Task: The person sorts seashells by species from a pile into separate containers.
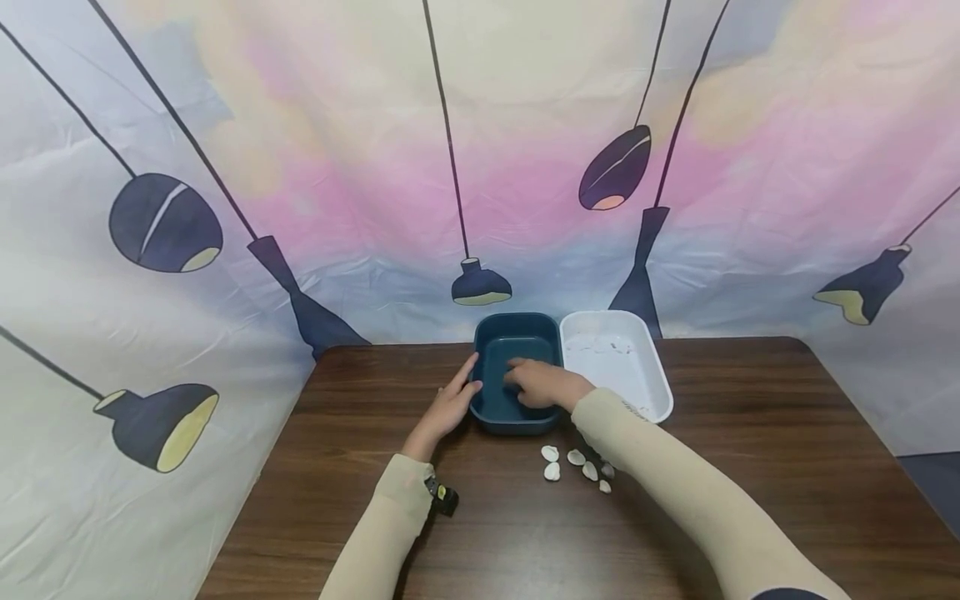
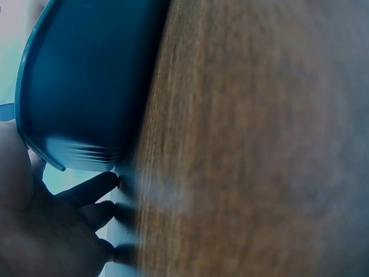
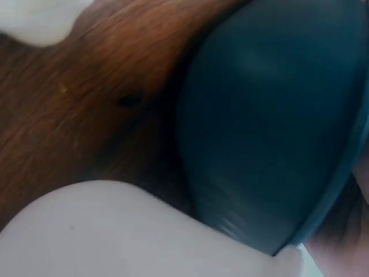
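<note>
A deep teal tray [image 1: 517,423] stands at the back of the wooden table. My left hand [image 1: 447,407] rests at its left rim, thumb and index finger reaching the edge. In the left wrist view the other fingers [image 2: 95,190] stretch down to the table beside the tray wall. Over the right rim, my right hand [image 1: 542,383] reaches into the tray with bent fingers pointing down. I cannot tell whether those fingers hold anything. Several pale seashells [image 1: 552,472] lie on the table in front of the tray, near the right forearm.
A white tray [image 1: 660,392] with small dark bits in it stands right beside the teal one, partly behind the right sleeve [image 1: 675,467]. The wooden table [image 1: 337,500] ends at a cloth backdrop [image 1: 375,167] printed with lamps. A small black device [image 1: 446,500] sits at the left wrist.
</note>
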The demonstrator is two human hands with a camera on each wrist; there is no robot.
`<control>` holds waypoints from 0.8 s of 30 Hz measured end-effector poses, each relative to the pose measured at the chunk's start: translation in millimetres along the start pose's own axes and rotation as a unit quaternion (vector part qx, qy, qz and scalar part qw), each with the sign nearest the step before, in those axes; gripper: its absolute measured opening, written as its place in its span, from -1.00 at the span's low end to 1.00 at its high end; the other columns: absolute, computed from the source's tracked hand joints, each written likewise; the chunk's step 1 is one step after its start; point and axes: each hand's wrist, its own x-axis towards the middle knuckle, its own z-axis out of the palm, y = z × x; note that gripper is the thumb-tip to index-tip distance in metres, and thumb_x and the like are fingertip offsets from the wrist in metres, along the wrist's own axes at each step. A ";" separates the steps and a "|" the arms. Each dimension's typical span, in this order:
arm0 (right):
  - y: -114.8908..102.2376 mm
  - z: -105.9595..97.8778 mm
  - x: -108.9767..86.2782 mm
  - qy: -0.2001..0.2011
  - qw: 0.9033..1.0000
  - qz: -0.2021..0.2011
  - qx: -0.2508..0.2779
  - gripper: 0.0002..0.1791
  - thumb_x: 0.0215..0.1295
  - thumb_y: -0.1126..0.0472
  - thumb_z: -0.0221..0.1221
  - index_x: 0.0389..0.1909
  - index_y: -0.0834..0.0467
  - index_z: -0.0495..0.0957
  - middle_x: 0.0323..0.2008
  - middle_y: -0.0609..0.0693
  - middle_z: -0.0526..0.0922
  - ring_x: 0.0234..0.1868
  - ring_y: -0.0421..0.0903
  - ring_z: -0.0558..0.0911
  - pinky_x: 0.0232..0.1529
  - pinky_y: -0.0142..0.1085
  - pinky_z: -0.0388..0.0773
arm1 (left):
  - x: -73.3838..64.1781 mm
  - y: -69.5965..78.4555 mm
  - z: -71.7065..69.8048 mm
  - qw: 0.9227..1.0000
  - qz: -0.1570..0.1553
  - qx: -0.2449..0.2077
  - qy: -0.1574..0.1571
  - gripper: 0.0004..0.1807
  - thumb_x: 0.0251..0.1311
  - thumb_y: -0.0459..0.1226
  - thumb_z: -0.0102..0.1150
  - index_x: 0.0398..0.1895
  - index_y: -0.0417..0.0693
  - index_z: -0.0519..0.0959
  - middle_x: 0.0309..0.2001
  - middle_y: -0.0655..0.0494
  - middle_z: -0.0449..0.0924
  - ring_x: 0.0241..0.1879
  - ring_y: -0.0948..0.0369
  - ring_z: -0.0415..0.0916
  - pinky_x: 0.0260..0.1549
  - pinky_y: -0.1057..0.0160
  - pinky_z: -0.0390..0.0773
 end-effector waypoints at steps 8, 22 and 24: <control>-5.7 -11.1 -22.0 0.008 0.999 -0.017 0.028 -0.56 0.54 0.35 0.14 0.37 0.26 0.57 0.46 0.29 0.45 0.49 0.21 0.43 0.46 0.08 0.37 | 1.2 -1.6 1.0 1.000 -0.003 0.005 0.004 -0.33 0.67 0.03 -0.21 0.75 0.37 -0.05 0.70 0.05 0.00 0.63 -0.14 0.00 0.53 -0.38 -0.42; -7.0 -15.7 -76.0 0.059 0.996 -0.062 0.029 -0.58 0.51 0.29 0.22 0.31 0.32 0.60 0.34 0.29 0.56 0.39 0.20 0.54 0.37 0.07 0.48 | -1.5 -0.3 2.6 1.000 -0.010 0.005 0.011 -0.32 0.66 -0.04 -0.17 0.75 0.33 -0.02 0.69 0.02 0.00 0.64 -0.15 -0.01 0.53 -0.36 -0.45; -8.9 -16.0 -83.2 0.073 0.995 -0.069 0.024 -0.58 0.49 0.29 0.23 0.30 0.32 0.61 0.32 0.29 0.58 0.37 0.20 0.56 0.36 0.08 0.50 | 0.0 0.0 2.6 1.000 -0.008 0.005 0.011 -0.32 0.66 -0.03 -0.17 0.75 0.35 -0.03 0.69 0.03 0.00 0.64 -0.15 -0.01 0.53 -0.37 -0.46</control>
